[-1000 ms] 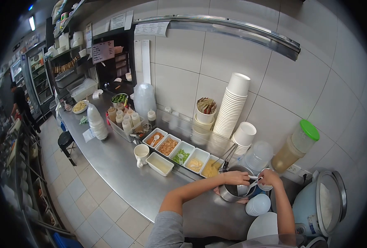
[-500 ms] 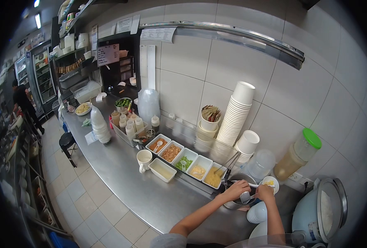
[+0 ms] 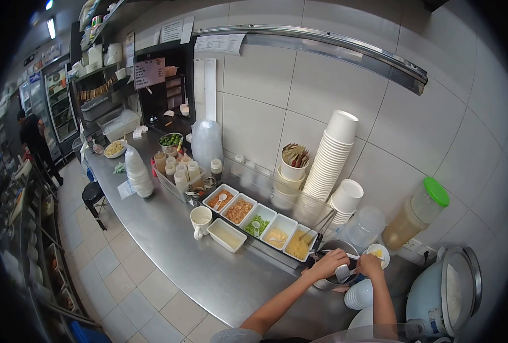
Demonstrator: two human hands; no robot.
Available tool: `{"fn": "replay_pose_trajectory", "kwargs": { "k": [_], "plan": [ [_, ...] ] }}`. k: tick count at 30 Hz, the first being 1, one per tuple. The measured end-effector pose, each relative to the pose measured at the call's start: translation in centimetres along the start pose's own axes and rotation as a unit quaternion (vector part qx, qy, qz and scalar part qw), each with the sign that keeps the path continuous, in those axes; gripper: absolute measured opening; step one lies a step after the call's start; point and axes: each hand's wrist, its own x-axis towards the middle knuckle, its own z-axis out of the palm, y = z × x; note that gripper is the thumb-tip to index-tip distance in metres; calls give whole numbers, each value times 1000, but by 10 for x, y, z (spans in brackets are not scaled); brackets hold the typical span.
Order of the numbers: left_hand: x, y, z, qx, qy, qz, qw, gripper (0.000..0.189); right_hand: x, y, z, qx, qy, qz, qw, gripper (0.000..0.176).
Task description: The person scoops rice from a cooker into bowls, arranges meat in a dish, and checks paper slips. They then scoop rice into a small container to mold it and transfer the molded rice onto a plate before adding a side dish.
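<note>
My left hand (image 3: 330, 264) is closed around a small metal cup (image 3: 342, 273) over a steel pot (image 3: 328, 283). Beside it on the right, my right hand (image 3: 369, 266) has its fingers closed near a light-coloured handle; what it grips is too small to name. Just behind my right hand is a white bowl (image 3: 378, 255) with yellow food in it. A stack of pale bowls (image 3: 358, 295) stands under my right wrist. Left of the pot, a tray (image 3: 300, 244) of yellow food holds a utensil.
Food trays (image 3: 258, 226), a white mug (image 3: 201, 218) and squeeze bottles (image 3: 181, 174) line the steel counter (image 3: 174, 246). Tall paper cups (image 3: 328, 160) stand behind the pot; a large rice cooker (image 3: 431, 297) is at right. A person (image 3: 36, 140) stands far left.
The view has shifted slightly, so the counter items sit a little differently in it. Both hands remain over the pot, with the metal cup tilted slightly differently.
</note>
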Motion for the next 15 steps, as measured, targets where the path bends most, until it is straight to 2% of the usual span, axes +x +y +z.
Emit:
{"fn": "replay_pose_trajectory", "kwargs": {
  "k": [15],
  "plan": [
    [1, 4, -4, 1, 10, 1, 1000, 28, -3, 1, 3, -5, 15, -9, 1000, 25]
  ]
}}
